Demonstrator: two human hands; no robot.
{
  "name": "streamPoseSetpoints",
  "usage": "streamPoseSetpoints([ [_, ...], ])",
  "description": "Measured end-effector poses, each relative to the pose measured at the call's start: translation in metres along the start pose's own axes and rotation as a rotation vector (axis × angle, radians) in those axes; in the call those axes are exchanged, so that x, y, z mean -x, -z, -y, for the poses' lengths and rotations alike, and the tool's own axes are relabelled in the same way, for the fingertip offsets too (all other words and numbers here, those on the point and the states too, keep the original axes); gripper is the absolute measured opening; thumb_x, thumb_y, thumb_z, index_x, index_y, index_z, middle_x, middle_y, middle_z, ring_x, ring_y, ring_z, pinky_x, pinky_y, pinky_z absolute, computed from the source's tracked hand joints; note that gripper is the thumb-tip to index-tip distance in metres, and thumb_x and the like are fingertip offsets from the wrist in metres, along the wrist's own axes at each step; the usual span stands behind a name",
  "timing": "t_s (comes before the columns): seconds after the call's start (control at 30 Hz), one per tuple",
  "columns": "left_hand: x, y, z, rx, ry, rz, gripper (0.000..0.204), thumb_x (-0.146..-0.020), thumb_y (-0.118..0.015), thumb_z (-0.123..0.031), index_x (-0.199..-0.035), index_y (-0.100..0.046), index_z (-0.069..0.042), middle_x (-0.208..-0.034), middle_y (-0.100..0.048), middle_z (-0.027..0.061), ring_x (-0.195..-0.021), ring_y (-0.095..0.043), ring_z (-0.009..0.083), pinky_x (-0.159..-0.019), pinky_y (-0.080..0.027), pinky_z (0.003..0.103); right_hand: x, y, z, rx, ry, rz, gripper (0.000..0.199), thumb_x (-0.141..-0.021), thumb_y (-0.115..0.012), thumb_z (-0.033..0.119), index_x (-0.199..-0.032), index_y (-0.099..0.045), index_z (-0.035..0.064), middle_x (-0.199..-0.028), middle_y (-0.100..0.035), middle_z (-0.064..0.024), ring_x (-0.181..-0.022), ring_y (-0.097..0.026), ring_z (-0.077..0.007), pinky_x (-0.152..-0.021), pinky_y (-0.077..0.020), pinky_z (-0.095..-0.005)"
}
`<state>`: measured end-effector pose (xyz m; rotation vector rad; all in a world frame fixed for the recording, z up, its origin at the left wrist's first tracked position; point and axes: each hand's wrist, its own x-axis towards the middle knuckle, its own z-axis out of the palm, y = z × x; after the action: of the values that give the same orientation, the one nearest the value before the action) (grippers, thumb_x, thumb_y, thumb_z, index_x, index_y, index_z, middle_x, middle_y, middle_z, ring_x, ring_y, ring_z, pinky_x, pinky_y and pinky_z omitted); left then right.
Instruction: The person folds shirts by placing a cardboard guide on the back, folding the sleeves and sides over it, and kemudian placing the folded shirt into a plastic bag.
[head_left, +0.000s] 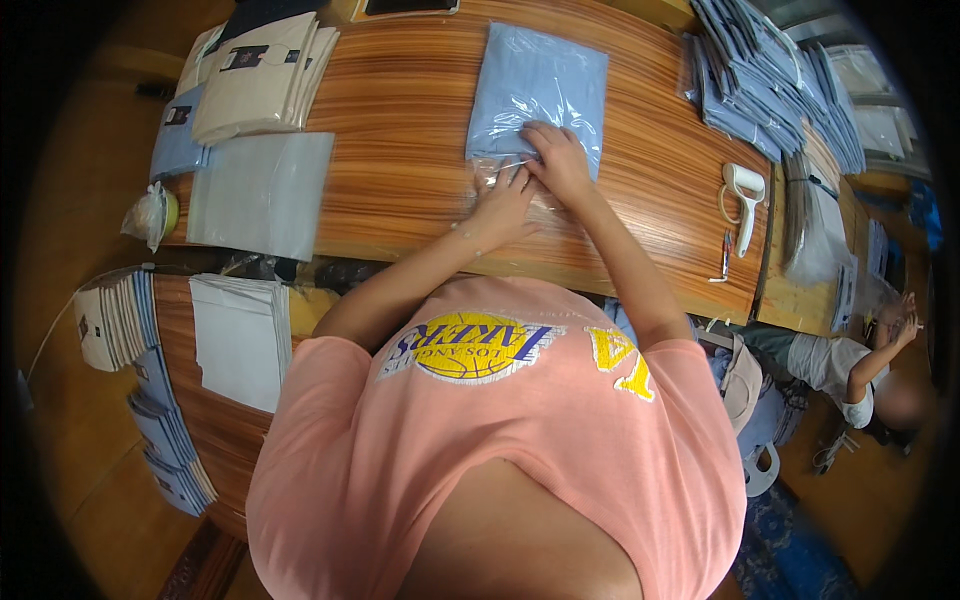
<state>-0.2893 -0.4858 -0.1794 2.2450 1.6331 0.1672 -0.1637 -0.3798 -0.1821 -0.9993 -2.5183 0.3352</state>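
A folded light-blue garment in a clear plastic bag (540, 85) lies on the wooden table (400, 110) in front of me. My left hand (503, 207) presses flat on the bag's open near flap. My right hand (558, 160) lies just beside it, fingers spread on the bag's lower edge. Both hands touch the plastic; neither grips anything.
Stacks of beige and blue folded garments (255, 75) and a grey bag pile (262, 190) sit at the left. Bagged blue garments (770, 80) are heaped at the right, near a white handheld scanner (745, 195). Another person (860, 365) sits low at the right.
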Motion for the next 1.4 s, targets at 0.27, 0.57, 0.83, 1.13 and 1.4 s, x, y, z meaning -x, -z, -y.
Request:
streamPoseSetpoints([
  [0.27, 0.062, 0.032, 0.035, 0.297, 0.154, 0.102, 0.039, -0.081, -0.061, -0.033, -0.111, -0.060, -0.008, -0.109, -0.055, 0.0106, -0.105, -0.050, 0.0295, -0.083, -0.044, 0.038, 0.030, -0.021, 0.051, 0.043, 0.044, -0.176, 0.033, -0.073, -0.063, 0.012, -0.104, -0.056, 0.0075, -0.108, -0.052, -0.0119, -0.103, -0.050, -0.0314, -0.088, -0.0377, -0.0451],
  [0.57, 0.032, 0.014, 0.096, 0.427, 0.067, -0.365, 0.011, -0.073, -0.068, -0.016, -0.082, -0.071, -0.012, -0.082, -0.058, 0.0046, -0.084, -0.052, 0.0256, -0.076, -0.043, 0.035, 0.044, -0.063, 0.102, -0.215, 0.006, -0.067, 0.022, -0.071, -0.057, 0.003, -0.092, -0.060, 0.0002, -0.089, -0.056, -0.0156, -0.081, -0.054, -0.0318, -0.072, -0.0477, -0.0385],
  [0.83, 0.032, 0.006, 0.107, 0.433, 0.034, -0.294, 0.019, -0.072, -0.068, -0.009, -0.090, -0.073, -0.014, -0.086, -0.058, 0.0043, -0.085, -0.050, 0.0239, -0.079, -0.042, 0.033, 0.034, -0.059, 0.112, -0.199, -0.005, -0.067, 0.011, -0.072, -0.060, 0.008, -0.082, -0.058, 0.0030, -0.084, -0.056, -0.0117, -0.082, -0.053, -0.0289, -0.073, -0.0431, -0.0379],
  [1.13, 0.041, 0.009, 0.103, 0.456, -0.013, -0.275, 0.025, -0.073, -0.061, -0.004, -0.090, -0.073, -0.018, -0.091, -0.055, 0.0045, -0.087, -0.046, 0.0232, -0.081, -0.040, 0.033, 0.288, 0.058, 0.068, -0.158, -0.528, 0.030, 0.018, -0.072, -0.061, 0.004, -0.089, -0.058, 0.0034, -0.088, -0.055, -0.0168, -0.085, -0.051, -0.0350, -0.076, -0.0411, -0.0414],
  [1.4, 0.019, 0.020, 0.136, 0.276, -0.140, -0.425, 0.029, -0.074, -0.057, 0.004, -0.098, -0.065, -0.008, -0.109, -0.057, 0.0093, -0.104, -0.052, 0.0263, -0.088, -0.044, 0.038, 0.331, 0.089, 0.033, 0.232, -0.731, -0.151, 0.028, -0.071, -0.062, 0.000, -0.099, -0.059, 0.0035, -0.101, -0.055, -0.0189, -0.095, -0.051, -0.0368, -0.082, -0.0422, -0.0430],
])
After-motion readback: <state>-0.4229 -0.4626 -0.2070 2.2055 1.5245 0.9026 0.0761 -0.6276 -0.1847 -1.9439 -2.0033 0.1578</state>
